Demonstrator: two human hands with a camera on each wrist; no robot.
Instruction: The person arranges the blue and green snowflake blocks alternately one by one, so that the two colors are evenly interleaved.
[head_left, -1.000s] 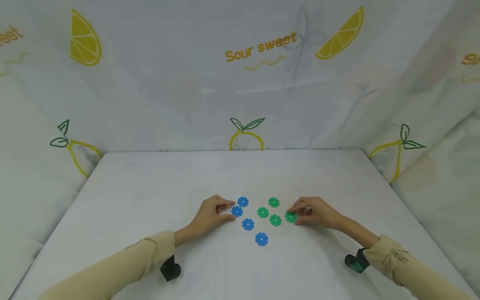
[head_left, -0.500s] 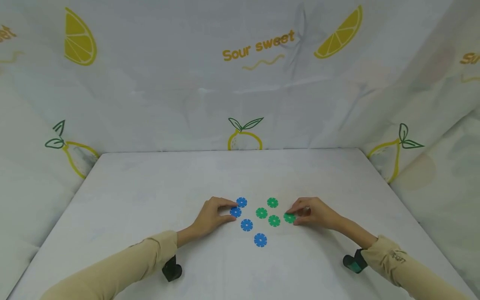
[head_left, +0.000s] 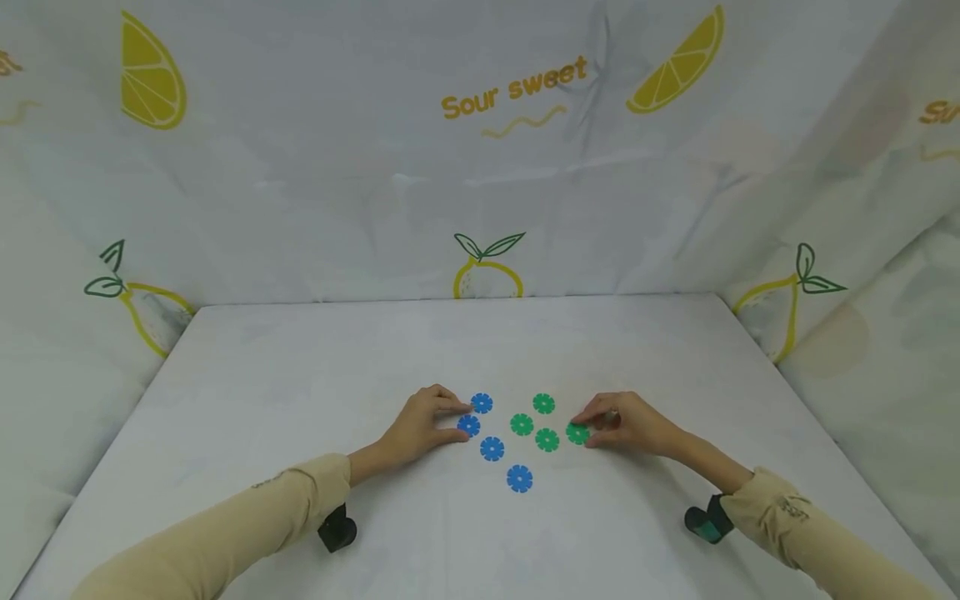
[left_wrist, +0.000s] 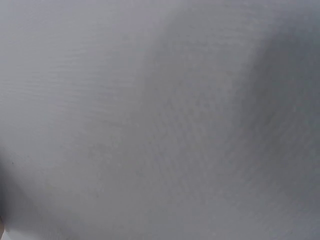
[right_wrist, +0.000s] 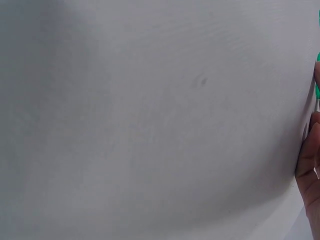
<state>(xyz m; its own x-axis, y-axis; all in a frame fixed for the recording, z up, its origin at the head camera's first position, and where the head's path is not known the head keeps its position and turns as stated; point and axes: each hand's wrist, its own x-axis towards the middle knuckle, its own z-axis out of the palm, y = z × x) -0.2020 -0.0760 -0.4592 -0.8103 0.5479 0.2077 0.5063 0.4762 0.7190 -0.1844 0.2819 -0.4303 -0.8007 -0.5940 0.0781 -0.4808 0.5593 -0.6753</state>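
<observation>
In the head view, my left hand (head_left: 417, 427) holds a blue notched disc (head_left: 468, 426) flat on the table, thumb and finger at its edges. Close behind lies another blue disc (head_left: 482, 403), and two more, a blue disc (head_left: 492, 448) and a blue disc (head_left: 520, 478), lie towards the front. To the right, my right hand (head_left: 633, 423) pinches a green notched disc (head_left: 577, 433) at the table surface. Left of it rest a green disc (head_left: 543, 403), a green disc (head_left: 522, 424) and a green disc (head_left: 547, 439). The right wrist view catches only fingers (right_wrist: 309, 155) at its edge.
The white table (head_left: 337, 350) reaches back to a white curtain (head_left: 315, 167) printed with lemons. Dark wrist devices, a left one (head_left: 337, 528) and a right one (head_left: 708, 520), hang under the sleeves. Mostly plain white surface fills the left wrist view.
The blue disc at my left hand has shifted very slightly towards the front, away from the disc behind it. My right hand and its green disc keep their place; the head view has drifted a little.
</observation>
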